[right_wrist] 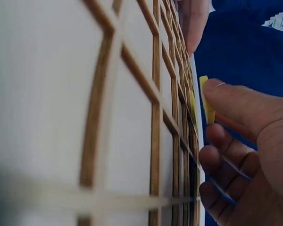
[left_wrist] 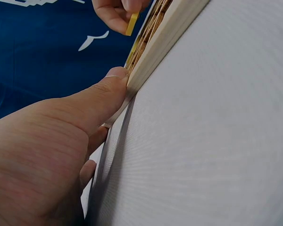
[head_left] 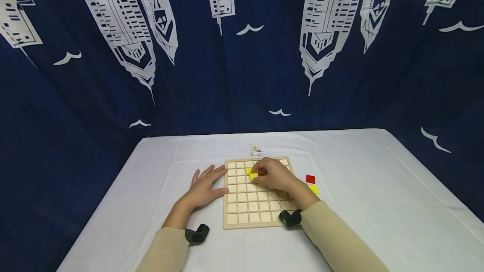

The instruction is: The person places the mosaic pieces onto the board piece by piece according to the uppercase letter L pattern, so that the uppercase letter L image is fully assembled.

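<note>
The right hand (head_left: 274, 174) pinched a yellow tile (head_left: 253, 176), likely light, rigid and best held by its edges, as the left hand (head_left: 202, 189), fingers outspread, touched the board (head_left: 243, 207).

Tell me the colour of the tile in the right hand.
The tile is yellow; it shows best in the right wrist view.

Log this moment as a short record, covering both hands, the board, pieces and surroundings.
Right hand: pinching a yellow tile just above the wooden board
Left hand: touching the board's left edge
On board: another yellow tile
Right of board: red tile, yellow piece
Beyond board: small gridded card
Table covering: white cloth
Backdrop: navy fabric
</note>
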Demonstrator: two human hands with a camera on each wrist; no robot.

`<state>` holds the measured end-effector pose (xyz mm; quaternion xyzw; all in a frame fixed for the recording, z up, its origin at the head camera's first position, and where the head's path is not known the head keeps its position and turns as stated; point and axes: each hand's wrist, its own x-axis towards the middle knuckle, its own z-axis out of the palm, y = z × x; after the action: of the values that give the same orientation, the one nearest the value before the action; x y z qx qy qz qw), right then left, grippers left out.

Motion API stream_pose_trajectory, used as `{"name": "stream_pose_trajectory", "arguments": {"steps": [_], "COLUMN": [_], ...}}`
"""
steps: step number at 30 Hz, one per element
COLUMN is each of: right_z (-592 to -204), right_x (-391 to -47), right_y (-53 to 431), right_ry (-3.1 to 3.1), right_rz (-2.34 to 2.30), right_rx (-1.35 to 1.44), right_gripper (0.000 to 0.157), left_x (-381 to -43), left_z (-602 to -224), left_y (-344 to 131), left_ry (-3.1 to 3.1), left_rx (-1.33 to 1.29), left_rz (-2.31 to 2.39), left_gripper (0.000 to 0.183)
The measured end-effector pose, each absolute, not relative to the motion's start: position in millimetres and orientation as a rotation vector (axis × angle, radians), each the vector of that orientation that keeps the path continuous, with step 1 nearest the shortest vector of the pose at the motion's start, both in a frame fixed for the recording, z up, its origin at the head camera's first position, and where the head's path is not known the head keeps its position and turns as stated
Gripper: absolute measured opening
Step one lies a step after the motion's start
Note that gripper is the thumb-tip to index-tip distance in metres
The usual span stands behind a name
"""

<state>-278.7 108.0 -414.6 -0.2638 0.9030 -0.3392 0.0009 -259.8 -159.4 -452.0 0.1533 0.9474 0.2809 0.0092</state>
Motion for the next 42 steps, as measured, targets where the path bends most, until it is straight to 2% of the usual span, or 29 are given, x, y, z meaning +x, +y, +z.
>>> {"name": "stream_pose_trajectory", "arguments": {"steps": [12,42], "right_z": [-413.2,-413.3], "right_x": [-277.6,-273.2], "right_y": [96.9,104.6], "right_ry": [2.938,2.815], "right_rz": [-0.912,-1.031], "right_rx": [-0.712,-0.830], "right_gripper": [0.021,0.016], "left_x": [-260.3,-258.8], "left_z": [-448.9,-449.2], "left_y": [-157.9,-159.1], "left_ry": [2.948,2.949], "left_rx": [0.499,0.506], "left_rz": [0.884,0.900], "left_gripper": [0.068,0.068]}}
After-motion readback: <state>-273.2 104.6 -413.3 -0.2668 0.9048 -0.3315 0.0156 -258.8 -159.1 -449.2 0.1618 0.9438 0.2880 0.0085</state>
